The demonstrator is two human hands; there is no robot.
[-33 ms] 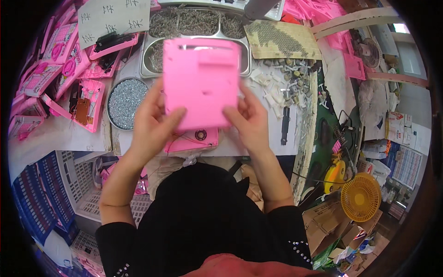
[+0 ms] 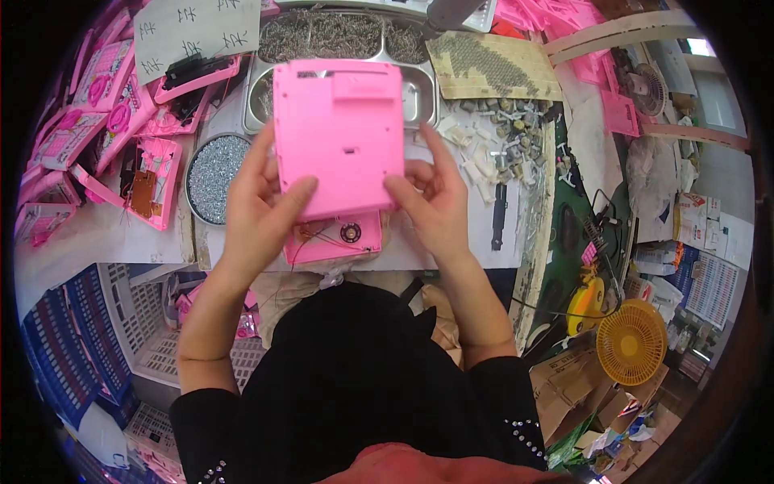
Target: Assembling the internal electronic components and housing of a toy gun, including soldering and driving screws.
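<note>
The left hand [image 2: 262,198] held the pink cover [image 2: 343,125] by its left edge, thumb on the face and fingers partly hidden behind. The right hand [image 2: 442,202] held the lower right edge, thumb on top, forefinger extended clear. The cover was above the table, partly overlapping a second pink shell [image 2: 367,234] and a metal tray [image 2: 421,97].

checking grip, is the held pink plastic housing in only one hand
No, the left hand and right hand both hold the pink plastic housing.
</note>
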